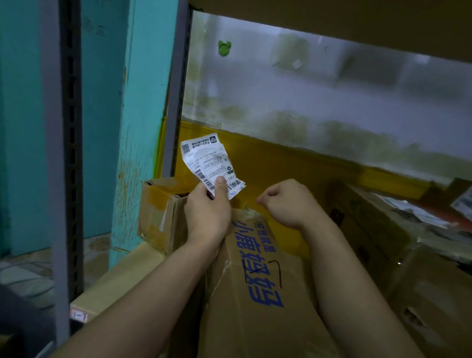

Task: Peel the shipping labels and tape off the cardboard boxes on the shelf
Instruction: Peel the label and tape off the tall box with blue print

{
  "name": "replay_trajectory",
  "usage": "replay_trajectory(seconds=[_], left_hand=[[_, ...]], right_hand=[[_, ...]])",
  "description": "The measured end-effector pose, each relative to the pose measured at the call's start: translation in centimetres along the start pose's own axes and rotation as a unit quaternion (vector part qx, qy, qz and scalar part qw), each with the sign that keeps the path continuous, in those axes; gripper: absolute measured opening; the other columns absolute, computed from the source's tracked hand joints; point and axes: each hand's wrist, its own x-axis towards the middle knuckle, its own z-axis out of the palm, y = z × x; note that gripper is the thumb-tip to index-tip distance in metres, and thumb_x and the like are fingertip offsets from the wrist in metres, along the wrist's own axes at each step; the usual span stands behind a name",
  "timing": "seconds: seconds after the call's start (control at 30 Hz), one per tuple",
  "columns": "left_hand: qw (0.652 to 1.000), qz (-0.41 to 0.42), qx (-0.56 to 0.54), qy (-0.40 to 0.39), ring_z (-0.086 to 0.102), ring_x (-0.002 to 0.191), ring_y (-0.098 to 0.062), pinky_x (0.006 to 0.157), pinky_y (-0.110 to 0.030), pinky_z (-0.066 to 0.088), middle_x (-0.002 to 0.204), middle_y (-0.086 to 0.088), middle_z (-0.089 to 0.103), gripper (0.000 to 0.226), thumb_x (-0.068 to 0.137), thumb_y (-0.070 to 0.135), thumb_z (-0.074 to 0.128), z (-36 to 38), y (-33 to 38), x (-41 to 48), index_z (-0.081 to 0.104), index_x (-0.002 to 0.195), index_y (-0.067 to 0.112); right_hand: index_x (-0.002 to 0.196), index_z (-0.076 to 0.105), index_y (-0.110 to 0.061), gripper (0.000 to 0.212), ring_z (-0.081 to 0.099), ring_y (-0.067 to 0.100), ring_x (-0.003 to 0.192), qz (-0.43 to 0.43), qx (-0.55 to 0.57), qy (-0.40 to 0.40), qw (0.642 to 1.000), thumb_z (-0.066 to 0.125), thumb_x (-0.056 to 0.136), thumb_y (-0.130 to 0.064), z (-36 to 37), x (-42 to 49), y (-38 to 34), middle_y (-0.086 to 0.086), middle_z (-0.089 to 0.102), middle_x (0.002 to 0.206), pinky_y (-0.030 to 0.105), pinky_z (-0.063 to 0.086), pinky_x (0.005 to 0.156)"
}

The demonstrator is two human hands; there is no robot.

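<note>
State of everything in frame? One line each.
label: peeled off, crumpled, held up
left hand: pinches label
right hand: fingers curled, nothing seen in it
blue-print box: creased, no label showing
left box: yellow tape still on
far label: still stuck on

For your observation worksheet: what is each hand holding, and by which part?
The left hand pinches a peeled shipping label by its lower end. The right hand is curled, with nothing visible in it.

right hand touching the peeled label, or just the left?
Apart. In the head view the left hand alone pinches the label. The yellow surface behind shows between the label's lower right corner and the curled right hand.
</note>
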Motion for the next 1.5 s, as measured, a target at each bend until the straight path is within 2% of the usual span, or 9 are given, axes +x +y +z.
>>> replay_trajectory(seconds=[0.23,0.47,0.6,0.73,1.1,1.2,1.33,1.43,1.5], left_hand=[[1.000,0.011,0.004,0.005,0.064,0.082,-0.006,0.062,-0.020,0.045,0.092,0.006,0.071,0.031,0.101,0.040,0.049,-0.3,-0.3,-0.1,0.069,0.103,0.015],[1.000,-0.009,-0.027,0.006,0.062,0.082,-0.002,0.065,-0.020,0.044,0.088,0.011,0.067,0.026,0.101,0.039,0.050,0.4,-0.8,-0.1,0.067,0.099,0.019],[0.999,-0.020,-0.042,0.015,0.064,0.086,-0.005,0.066,-0.021,0.044,0.094,0.008,0.070,0.030,0.101,0.040,0.050,0.4,-1.0,-0.2,0.069,0.103,0.016],[0.998,-0.008,-0.057,0.012,0.066,0.091,-0.005,0.070,-0.020,0.047,0.097,0.008,0.072,0.030,0.100,0.040,0.051,0.4,-0.8,-0.5,0.070,0.106,0.017],[0.993,0.038,-0.034,-0.106,0.069,0.083,0.003,0.071,-0.018,0.051,0.092,0.011,0.076,0.019,0.099,0.035,0.056,-0.9,0.2,0.0,0.073,0.093,0.028],[0.980,0.057,0.037,-0.187,0.068,0.079,0.004,0.068,-0.015,0.050,0.090,0.012,0.076,0.021,0.097,0.035,0.059,-2.5,2.1,0.9,0.076,0.092,0.024],[0.931,0.094,0.135,-0.326,0.072,0.086,-0.003,0.076,-0.022,0.052,0.090,0.012,0.077,0.020,0.096,0.032,0.060,-4.9,5.9,1.8,0.077,0.093,0.023],[0.880,0.117,0.178,-0.424,0.072,0.091,-0.008,0.083,-0.026,0.054,0.094,0.009,0.077,0.017,0.092,0.033,0.062,-5.9,8.7,1.9,0.076,0.095,0.025],[0.861,0.140,0.210,-0.441,0.072,0.087,-0.012,0.083,-0.033,0.055,0.093,0.006,0.077,0.020,0.085,0.040,0.066,-6.4,10.0,1.9,0.077,0.092,0.026]], right_hand=[[0.125,0.065,-0.023,0.034,0.051,0.014,0.125,-0.043,0.039,-0.137,0.989,0.040,0.102,-0.024,3.1,-0.2,-0.2,-0.007,0.057,0.137,0.019,0.035,0.090],[0.118,0.063,-0.025,0.036,0.055,0.022,0.114,-0.081,-0.001,-0.202,0.976,0.031,0.104,-0.022,2.2,-0.2,-1.2,0.006,0.059,0.131,0.026,0.040,0.083],[0.148,0.037,-0.022,0.044,0.029,0.031,0.140,-0.122,-0.059,-0.226,0.965,0.024,0.106,-0.024,3.4,-0.3,-0.8,-0.003,0.030,0.157,0.024,0.021,0.108],[0.153,0.012,-0.041,0.063,-0.016,0.029,0.148,-0.097,-0.068,-0.241,0.963,0.022,0.093,-0.058,3.8,-0.4,0.0,-0.004,-0.003,0.163,0.052,-0.003,0.119],[0.144,0.045,-0.026,0.043,0.013,0.007,0.147,-0.092,0.095,-0.132,0.982,0.041,0.102,-0.029,3.0,-4.0,0.7,-0.010,0.032,0.156,0.022,0.009,0.114],[0.127,0.062,-0.026,0.032,0.056,0.001,0.104,-0.044,0.146,0.029,0.988,0.056,0.096,-0.029,2.2,-4.5,1.4,-0.014,0.064,0.119,0.009,0.037,0.083],[0.126,0.060,-0.021,0.046,0.057,-0.006,0.079,0.013,0.283,0.246,0.927,0.070,0.085,-0.040,-0.7,-3.9,0.5,-0.007,0.066,0.112,0.012,0.043,0.070],[0.126,0.059,-0.017,0.058,0.065,0.007,0.091,0.018,0.383,0.185,0.905,0.074,0.079,-0.048,-3.0,-3.2,-1.2,-0.006,0.068,0.110,0.022,0.048,0.076],[0.103,0.069,-0.013,0.032,0.069,0.009,0.077,0.008,0.453,0.136,0.881,0.074,0.083,-0.037,-4.1,-3.0,-2.1,-0.002,0.074,0.090,0.021,0.050,0.063]])
